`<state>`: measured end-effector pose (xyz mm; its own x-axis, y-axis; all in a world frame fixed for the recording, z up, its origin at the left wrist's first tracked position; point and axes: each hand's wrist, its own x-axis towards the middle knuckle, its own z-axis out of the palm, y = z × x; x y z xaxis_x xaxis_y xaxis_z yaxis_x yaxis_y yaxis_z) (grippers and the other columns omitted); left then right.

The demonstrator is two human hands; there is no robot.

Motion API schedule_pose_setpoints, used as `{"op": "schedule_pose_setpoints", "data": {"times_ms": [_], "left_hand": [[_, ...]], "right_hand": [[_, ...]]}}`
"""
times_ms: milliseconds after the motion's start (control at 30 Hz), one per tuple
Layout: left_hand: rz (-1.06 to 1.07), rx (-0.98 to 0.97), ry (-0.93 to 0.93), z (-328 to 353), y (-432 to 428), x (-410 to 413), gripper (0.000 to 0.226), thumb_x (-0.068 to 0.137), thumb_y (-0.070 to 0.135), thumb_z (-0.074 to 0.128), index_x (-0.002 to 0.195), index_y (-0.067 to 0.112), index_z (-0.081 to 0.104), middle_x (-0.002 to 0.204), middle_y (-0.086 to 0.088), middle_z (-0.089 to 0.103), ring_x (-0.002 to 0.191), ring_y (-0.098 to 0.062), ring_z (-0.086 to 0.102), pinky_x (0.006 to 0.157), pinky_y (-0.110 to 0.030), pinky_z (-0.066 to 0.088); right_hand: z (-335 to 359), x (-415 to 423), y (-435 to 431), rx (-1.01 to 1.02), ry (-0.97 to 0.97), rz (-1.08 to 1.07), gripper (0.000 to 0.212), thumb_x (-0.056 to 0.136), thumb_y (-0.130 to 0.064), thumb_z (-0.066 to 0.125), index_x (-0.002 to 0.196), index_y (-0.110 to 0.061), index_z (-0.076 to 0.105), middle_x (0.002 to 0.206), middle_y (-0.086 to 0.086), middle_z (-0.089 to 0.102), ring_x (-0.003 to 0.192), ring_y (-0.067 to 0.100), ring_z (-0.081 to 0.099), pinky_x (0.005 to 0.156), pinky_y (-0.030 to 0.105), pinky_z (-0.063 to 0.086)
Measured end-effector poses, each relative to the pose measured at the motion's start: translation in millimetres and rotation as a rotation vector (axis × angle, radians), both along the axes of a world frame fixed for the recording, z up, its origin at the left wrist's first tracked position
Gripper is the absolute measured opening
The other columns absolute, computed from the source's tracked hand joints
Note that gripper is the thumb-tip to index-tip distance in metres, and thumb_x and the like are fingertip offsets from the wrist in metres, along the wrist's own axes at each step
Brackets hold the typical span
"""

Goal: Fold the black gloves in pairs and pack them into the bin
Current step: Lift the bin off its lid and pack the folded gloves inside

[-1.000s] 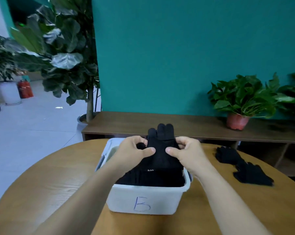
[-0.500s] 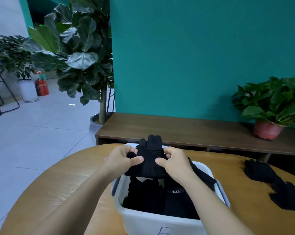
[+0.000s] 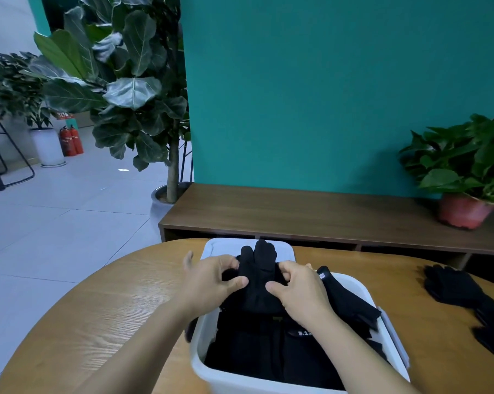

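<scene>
Black glove pair (image 3: 259, 275) is up over the far half of the white bin (image 3: 223, 247), fingertips pointing up and away. Grip: left hand (image 3: 211, 282) pinches the left edge, thumb on the near face, fingers curled behind. The right hand (image 3: 299, 290) pinches the right edge the same way. The bin sits on a round wooden table (image 3: 112, 308) and already holds a dark stack (image 3: 268, 351). One glove (image 3: 345, 301) droops over the right rim. Loose gloves (image 3: 461, 291) lie on the table, well to the right.

Step in hand, as I read it: setting the pair down into the bin. Keep both pinches even so the layers stay aligned, lower it flat onto the stack, and press before letting go. Tuck the drooping glove in too.

Hard to tell: whether the bundle is one glove or two, and whether it is folded, since its cuff end is behind the hands. Black on black hides how many pairs are packed. The frame cuts off the near bin wall and the rightmost loose gloves.
</scene>
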<state>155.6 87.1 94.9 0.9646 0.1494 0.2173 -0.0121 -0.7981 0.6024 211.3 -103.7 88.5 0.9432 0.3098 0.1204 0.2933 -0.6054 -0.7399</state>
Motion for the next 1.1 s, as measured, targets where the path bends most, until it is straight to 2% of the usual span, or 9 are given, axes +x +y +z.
{"op": "schedule_pose_setpoints", "data": {"times_ms": [100,233,300,400,600,767,833,933,1100], "left_hand": [[-0.045,0.117,0.010,-3.7,5.3,-4.0,0.030,0.092,0.049,0.060,0.069,0.036,0.047,0.068,0.018,0.057,0.095,0.005,0.054,0.115,-0.046,-0.016],[-0.056,0.217,0.016,-6.4,11.9,-8.9,0.032,0.095,0.046,0.058,0.070,0.033,0.045,0.080,0.006,0.057,0.114,0.006,0.040,0.110,-0.041,-0.023],[-0.054,0.275,0.002,-6.9,12.3,-10.3,0.028,0.095,0.049,0.058,0.072,0.036,0.048,0.082,0.006,0.061,0.117,0.011,0.033,0.108,-0.042,-0.028],[-0.018,0.377,0.029,-4.9,9.8,-11.3,0.026,0.093,0.056,0.056,0.087,0.032,0.065,0.087,0.011,0.066,0.119,0.009,0.026,0.104,-0.045,-0.031],[0.043,0.460,-0.048,6.8,5.2,-23.0,0.027,0.092,0.046,0.062,0.118,0.041,0.063,0.116,0.026,0.058,0.130,0.001,0.028,0.111,-0.049,-0.023],[-0.109,0.454,0.063,10.7,7.0,-32.4,0.042,0.091,0.035,0.066,0.131,0.044,0.055,0.117,0.022,0.056,0.131,0.013,0.021,0.113,-0.041,-0.018],[-0.127,0.484,0.121,9.6,5.3,-31.2,0.051,0.090,0.033,0.066,0.137,0.044,0.051,0.126,0.015,0.053,0.137,0.011,0.014,0.112,-0.042,-0.020],[-0.158,0.504,0.170,7.1,7.3,-27.8,0.058,0.088,0.033,0.067,0.141,0.043,0.046,0.134,0.013,0.052,0.141,0.007,0.009,0.112,-0.047,-0.023],[-0.200,0.564,0.219,7.1,8.7,-20.0,0.061,0.086,0.034,0.066,0.142,0.043,0.044,0.128,0.021,0.056,0.142,0.004,0.003,0.106,-0.048,-0.030]], "right_hand": [[-5.8,0.8,-2.2,-0.095,0.007,0.038,0.008,0.084,-0.028,0.068,0.084,-0.021,0.063,0.057,-0.007,0.046,0.089,0.024,0.028,0.105,0.030,0.033],[-4.9,-0.3,-1.1,-0.202,0.064,0.063,0.024,0.084,-0.033,0.068,0.073,-0.018,0.052,0.054,-0.008,0.046,0.092,0.022,0.028,0.113,0.032,0.031],[-2.3,-3.9,0.0,-0.249,0.085,0.078,0.029,0.085,-0.035,0.068,0.073,-0.018,0.049,0.059,-0.009,0.044,0.123,0.024,0.041,0.107,0.032,0.036],[-0.7,-5.0,0.1,-0.294,0.107,0.097,0.030,0.087,-0.038,0.068,0.075,-0.018,0.049,0.064,-0.010,0.046,0.150,0.017,0.009,0.098,0.034,0.043],[0.5,-7.9,0.2,-0.356,0.058,0.101,0.030,0.089,-0.042,0.064,0.076,-0.022,0.046,0.075,-0.009,0.046,0.142,0.024,0.026,0.083,0.032,0.043],[10.7,-19.1,-5.1,-0.381,-0.311,0.032,0.032,0.091,-0.046,0.058,0.118,-0.029,0.058,0.088,-0.008,0.062,0.104,0.019,0.055,0.091,0.030,0.039],[14.6,-21.3,-10.2,-0.414,-0.445,0.028,0.033,0.094,-0.044,0.056,0.124,-0.031,0.056,0.105,-0.011,0.064,0.106,0.013,0.057,0.113,0.029,0.023],[17.1,-19.9,-19.2,-0.451,-0.515,0.217,0.040,0.094,-0.035,0.059,0.134,-0.034,0.053,0.129,-0.018,0.053,0.123,0.006,0.045,0.119,0.032,-0.005],[13.5,-10.7,-25.9,-0.574,-0.454,0.451,0.048,0.092,-0.039,0.059,0.139,-0.038,0.049,0.146,-0.018,0.038,0.138,0.009,0.015,0.117,0.044,-0.010]]}}
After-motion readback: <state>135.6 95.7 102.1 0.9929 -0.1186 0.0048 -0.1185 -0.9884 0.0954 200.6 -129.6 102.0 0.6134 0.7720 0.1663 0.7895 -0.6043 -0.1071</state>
